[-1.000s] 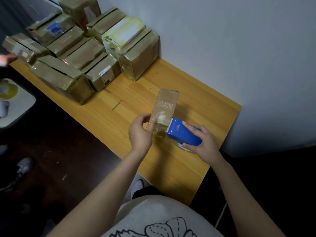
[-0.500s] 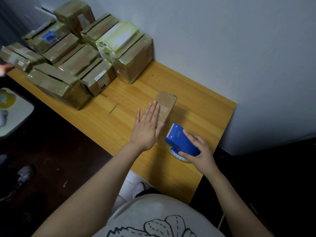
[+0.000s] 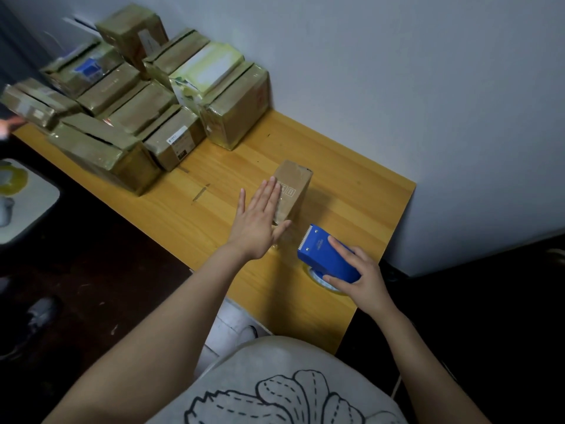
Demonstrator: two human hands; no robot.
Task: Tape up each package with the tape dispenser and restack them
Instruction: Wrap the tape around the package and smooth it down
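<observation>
Box [image 3: 293,191] rests on the wooden counter [image 3: 351,185] near its right end. The left grip [image 3: 256,228] lies open and flat on it, fingers straight. Right grip [image 3: 363,280] holds the blue dispenser [image 3: 318,255] just beside. Stack [image 3: 143,111] sits far left against the pale wall [image 3: 428,87]. Compared with one second back, the box is no longer raised and pinched; the dispenser's position matches.

I'm at a makeshift parcel-packing station in a plain room. My wooden counter [image 3: 351,185] is pushed against a bare pale wall [image 3: 397,71], its far end crowded with taped cardboard packages [image 3: 137,110], 1 showing a printed shipping label [image 3: 179,142]. A blue tape dispenser [image 3: 324,257] is at the near end; the floor [image 3: 101,270] is dark.
</observation>
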